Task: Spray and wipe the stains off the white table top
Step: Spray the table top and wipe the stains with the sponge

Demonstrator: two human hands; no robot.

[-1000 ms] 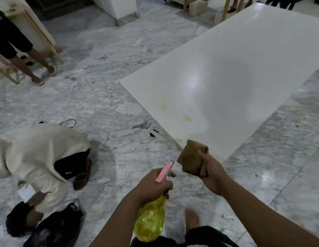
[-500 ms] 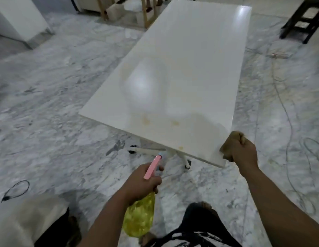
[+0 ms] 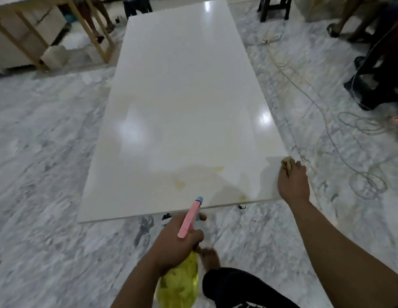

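Scene: a person stands at the near short end of a long white table top (image 3: 182, 103), seen from a head-worn camera looking down over marble floor (image 3: 37, 152)
Left hand: the left hand (image 3: 175, 243) is wrapped around the neck of a spray bottle (image 3: 180, 283), its yellow body hanging below the fist and its pink nozzle (image 3: 190, 216) angled up toward the table's near edge
Right hand: the right hand (image 3: 293, 185) grips a brown cloth (image 3: 287, 163) at the table's near right corner, the cloth showing just past the fingers and touching the table's edge
Stains: yellowish stains (image 3: 179, 183) mark the glossy surface near the front edge, one ahead of the nozzle, another paler one (image 3: 218, 168) further right, a small one (image 3: 242, 197) by the rim
Person: a bare foot (image 3: 209, 258) and a dark trouser leg (image 3: 235, 290) show below the bottle
Surroundings: pale cables (image 3: 358, 130) coil over the floor to the right; a wooden frame (image 3: 91, 30) stands at the far left; dark stools (image 3: 273, 7) and other people's legs stand at the far end and right
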